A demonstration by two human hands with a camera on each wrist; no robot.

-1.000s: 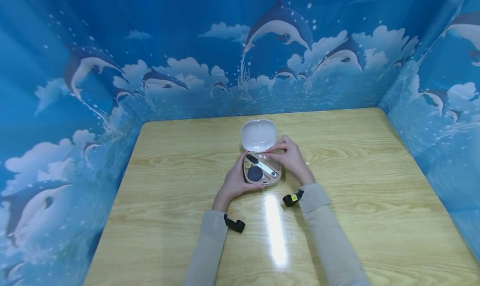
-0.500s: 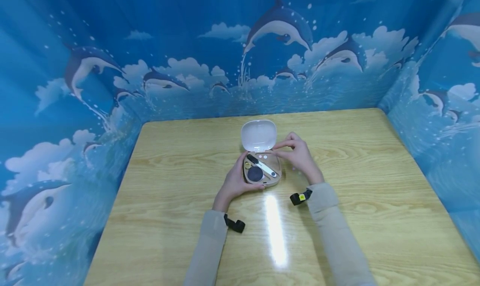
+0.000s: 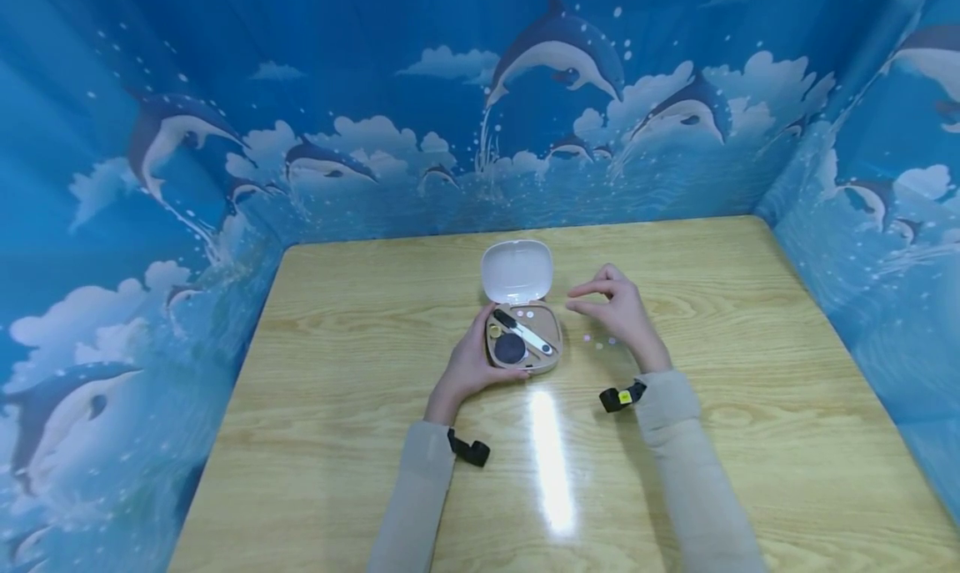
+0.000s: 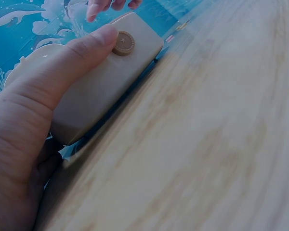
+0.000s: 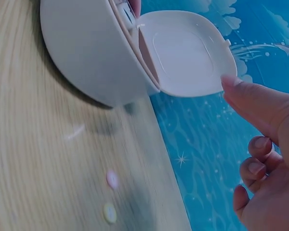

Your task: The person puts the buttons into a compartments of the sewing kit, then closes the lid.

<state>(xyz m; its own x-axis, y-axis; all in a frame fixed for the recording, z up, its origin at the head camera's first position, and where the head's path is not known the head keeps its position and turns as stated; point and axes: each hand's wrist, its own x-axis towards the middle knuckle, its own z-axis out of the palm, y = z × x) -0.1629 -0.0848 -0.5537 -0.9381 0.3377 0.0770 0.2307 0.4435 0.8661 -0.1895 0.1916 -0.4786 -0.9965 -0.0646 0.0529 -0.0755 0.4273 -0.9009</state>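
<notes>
We work at a pale wooden table [image 3: 337, 406] walled in by blue dolphin backdrop [image 3: 360, 98]. Our left hand [image 3: 467, 366] grips the near left side of the small beige case [image 3: 525, 339], its white lid [image 3: 517, 271] standing open at the far edge. Right of it, our right hand [image 3: 618, 313] hovers, fingers [image 3: 588, 289] loosely curled, holding nothing we can see, above tiny buttons [image 3: 600, 342] on the table.

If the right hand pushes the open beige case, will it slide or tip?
The case probably slides easily: the table looks glossy. It seems light, thin plastic. The raised lid might tip it backward, though the left hand grips its side.
</notes>
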